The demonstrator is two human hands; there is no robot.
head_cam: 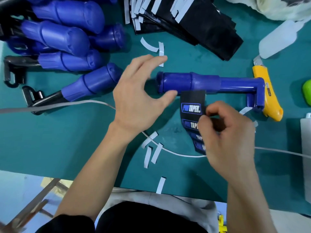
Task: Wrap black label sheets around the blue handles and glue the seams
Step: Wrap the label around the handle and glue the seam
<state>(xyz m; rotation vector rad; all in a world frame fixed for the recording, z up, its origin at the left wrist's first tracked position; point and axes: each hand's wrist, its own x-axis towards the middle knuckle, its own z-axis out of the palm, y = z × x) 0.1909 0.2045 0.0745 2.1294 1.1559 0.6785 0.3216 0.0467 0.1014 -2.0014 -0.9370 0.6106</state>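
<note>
Teal matting (50, 140) covers the bench I'm looking down on. One blue handle (202, 81) lies crosswise at the centre, its thick end pointing to my left and its bent end to my right.

My left hand (139, 98) hovers at that thick end with fingers spread and loosely arched, gripping nothing. The thumb tip sits just beside the handle's underside, and I cannot tell whether it touches.

My right hand (227, 137) is nearer to me, below the handle. Its fingertips pinch the right edge of a black label sheet (191, 101) printed with repeated "TAPER" marks. The sheet's top edge meets the handle's near side, and the rest trails toward me under that hand.

More blue handles (67, 39) are heaped at far left, a stack of black sheets (202, 22) lies beyond, and a yellow utility knife (267, 101) rests just beside the bent end. White backing strips (151, 148) litter the mat between my forearms.
</note>
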